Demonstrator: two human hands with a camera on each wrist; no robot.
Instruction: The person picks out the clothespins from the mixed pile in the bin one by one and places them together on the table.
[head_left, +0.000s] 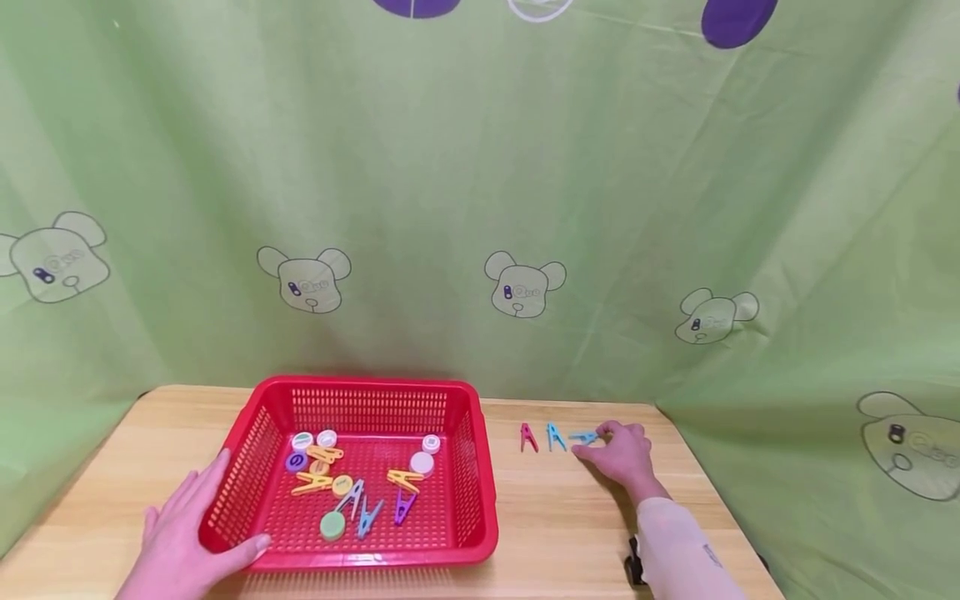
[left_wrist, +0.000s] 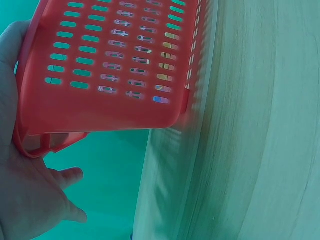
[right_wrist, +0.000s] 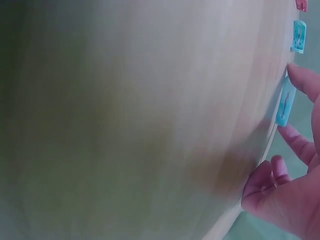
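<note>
The light blue clip [head_left: 583, 437] lies on the bench [head_left: 570, 517], to the right of the red basket. It lies sideways, with its long part going left and right. The right hand [head_left: 622, 454] pinches it with the fingertips. Another blue clip [head_left: 553, 431] is just beside it on the left.

The red basket [head_left: 375, 557] is a wide box with lots of little holes in its walls. It sits right way up on the bench. The left hand [head_left: 180, 533] touches its front left corner. Round caps [head_left: 332, 525] and more clips [head_left: 368, 518] lie inside.
</note>
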